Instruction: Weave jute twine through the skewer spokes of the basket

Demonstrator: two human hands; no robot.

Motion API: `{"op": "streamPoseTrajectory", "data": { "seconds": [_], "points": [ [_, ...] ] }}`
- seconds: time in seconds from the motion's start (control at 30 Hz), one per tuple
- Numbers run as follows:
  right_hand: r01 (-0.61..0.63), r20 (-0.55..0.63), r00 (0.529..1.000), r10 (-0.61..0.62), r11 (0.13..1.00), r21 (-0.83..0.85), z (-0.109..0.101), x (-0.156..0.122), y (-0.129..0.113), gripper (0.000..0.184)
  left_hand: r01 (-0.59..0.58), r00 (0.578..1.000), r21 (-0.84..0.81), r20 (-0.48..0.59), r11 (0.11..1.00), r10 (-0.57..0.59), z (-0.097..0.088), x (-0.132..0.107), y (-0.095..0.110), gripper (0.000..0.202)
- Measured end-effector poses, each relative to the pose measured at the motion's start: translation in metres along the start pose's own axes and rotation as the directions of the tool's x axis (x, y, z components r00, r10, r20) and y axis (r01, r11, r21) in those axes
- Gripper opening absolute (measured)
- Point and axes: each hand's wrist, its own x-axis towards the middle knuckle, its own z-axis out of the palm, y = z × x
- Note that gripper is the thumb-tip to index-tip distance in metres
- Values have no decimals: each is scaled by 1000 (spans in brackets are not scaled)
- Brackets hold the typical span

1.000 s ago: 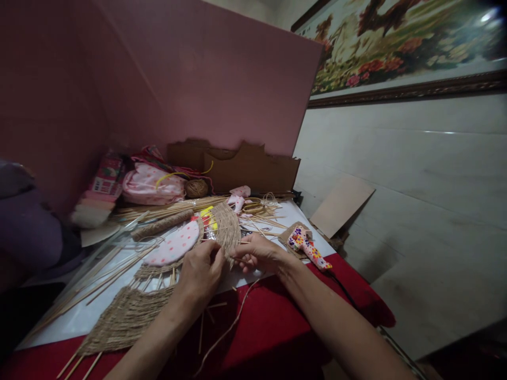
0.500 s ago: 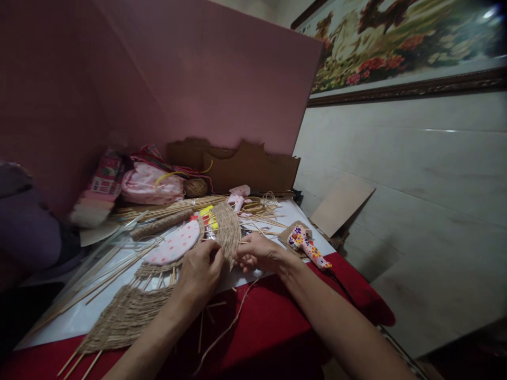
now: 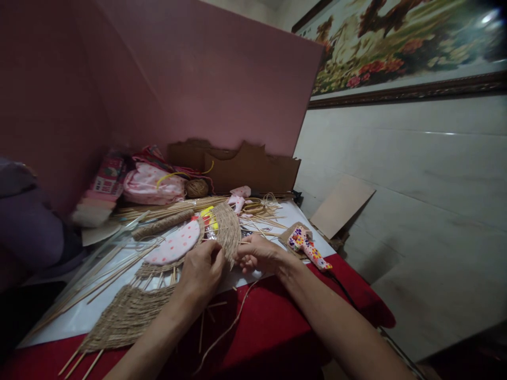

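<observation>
A curved panel woven of brown twine over thin sticks [image 3: 227, 224] lies in front of me. At its lower left edge, my left hand [image 3: 202, 269] is closed, thumb and forefinger pinching the weave. My right hand [image 3: 259, 254] is at the lower right edge, fingers curled beside a protruding stick; what they pinch is hidden. A loose strand of twine [image 3: 233, 322] trails from under it down over the red cloth. Left of my hands are a white oval pad with pink dots [image 3: 176, 243] and another woven section [image 3: 124, 319] with bare stick ends.
A glue gun wrapped in flowered cloth [image 3: 307, 247] lies at the right. Behind are a ball of twine [image 3: 197, 188], pink dotted fabric [image 3: 152, 182], bundled sticks [image 3: 170, 207] and a cardboard piece [image 3: 253, 169]. Red cloth [image 3: 273, 327] covers the near table edge.
The fingers of my right hand have shifted slightly at the panel's edge. My left hand stays in place; the whole view has moved a little.
</observation>
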Motion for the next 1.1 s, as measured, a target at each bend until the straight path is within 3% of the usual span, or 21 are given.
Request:
{"op": "streamPoseTrajectory", "data": {
  "seconds": [0.23,0.73,0.87,1.1],
  "points": [
    [-21,-36,999,21,1000,-5,5,-3,-5,20,0,1000,-3,4,1000,0,1,1,-1,22],
    [-21,46,999,17,997,80,-1,-3,-3,5,-15,1000,6,-13,1000,15,0,-1,-1,21],
    [-9,55,998,4,997,81,-3,-1,1,13,-15,1000,0,-16,1000,15,0,-2,0,20],
    [-21,42,999,15,991,129,-5,-3,-6,8,-41,999,-8,-30,999,40,0,-1,-2,19]
  ]
}}
